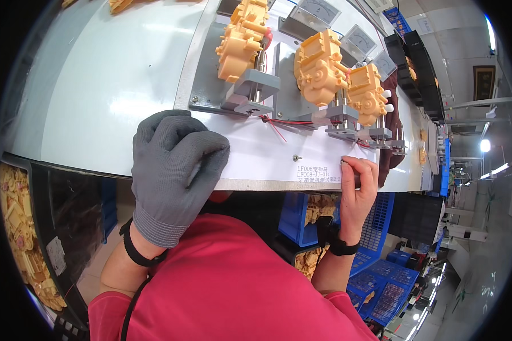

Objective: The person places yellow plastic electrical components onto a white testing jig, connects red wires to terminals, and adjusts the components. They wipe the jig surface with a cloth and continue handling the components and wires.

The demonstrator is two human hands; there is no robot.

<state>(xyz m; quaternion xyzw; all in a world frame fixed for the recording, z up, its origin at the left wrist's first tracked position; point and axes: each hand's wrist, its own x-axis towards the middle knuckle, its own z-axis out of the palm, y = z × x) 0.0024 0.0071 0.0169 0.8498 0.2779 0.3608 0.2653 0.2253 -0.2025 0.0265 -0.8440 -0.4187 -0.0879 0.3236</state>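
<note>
My left hand (173, 170), in a grey knit glove, lies palm down on the front edge of the white workbench (114, 96) and holds nothing. My bare right hand (359, 184) rests at the bench's front edge with its fingertips pinched on a small metal switch lever (345, 162). Beyond the hands, three yellow plastic gearbox housings (243, 37) (320, 65) (367, 91) sit clamped in grey metal test fixtures (250, 91). Thin red wires (281, 122) run from the fixtures across the bench.
Analog panel meters (318, 11) stand behind the fixtures. A small toggle switch (296, 158) sticks up between my hands. A black bin of yellow parts (23, 227) is at lower left. Blue crates (381, 278) with yellow parts sit under the bench at right. Black trays (418, 68) line the far right.
</note>
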